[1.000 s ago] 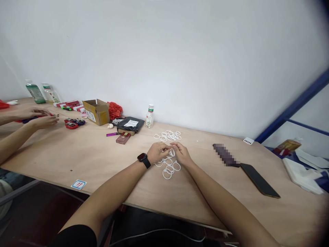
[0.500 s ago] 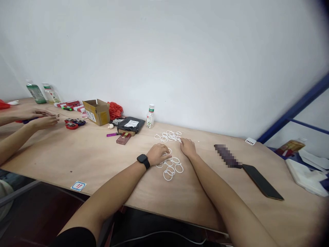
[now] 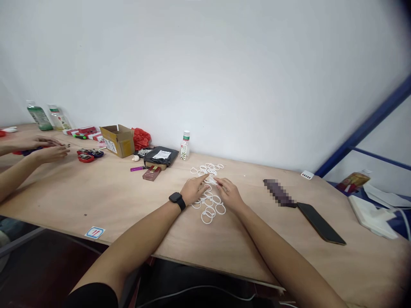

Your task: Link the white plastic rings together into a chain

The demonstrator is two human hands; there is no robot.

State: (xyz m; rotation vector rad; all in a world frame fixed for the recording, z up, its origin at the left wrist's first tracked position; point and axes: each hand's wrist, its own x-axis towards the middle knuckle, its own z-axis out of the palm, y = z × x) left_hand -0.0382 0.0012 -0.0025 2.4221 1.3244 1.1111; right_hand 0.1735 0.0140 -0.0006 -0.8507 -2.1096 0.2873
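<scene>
1. Far left of the cardboard box point(image 3: 119, 143), a green bottle point(image 3: 40, 116) stands against the wall.
2. Left of the box, a co-worker's 2 hands point(image 3: 48, 149) are close together; what they hold is too small to tell.
3. Just left of the box, nearer you, lie red and dark blue items point(image 3: 90, 155) with metal parts.
4. Directly right of the box, touching or nearly so, sits a crumpled red bag point(image 3: 141, 139).
5. Right of the box, nearer you, you have a purple lighter point(image 3: 137, 169), a dark red pack point(image 3: 151, 173) and a black package point(image 3: 161, 156) bearing a white label.
6. Your left hand point(image 3: 193, 189), watch point(image 3: 176, 199) at the wrist, is right of the box and nearer you, index finger extended and thumb spread from it.
7. White rings form a far group point(image 3: 212, 171) and a near group point(image 3: 209, 206), both right of the box and nearer you.
8. Your right hand point(image 3: 230, 193), further right of the box, has its fingers bent; both hands' fingertips meet close around white rings between the groups. Whether either hand grips a ring cannot be told.
9. Well right of the box lies a flat black object point(image 3: 321, 223).
</scene>
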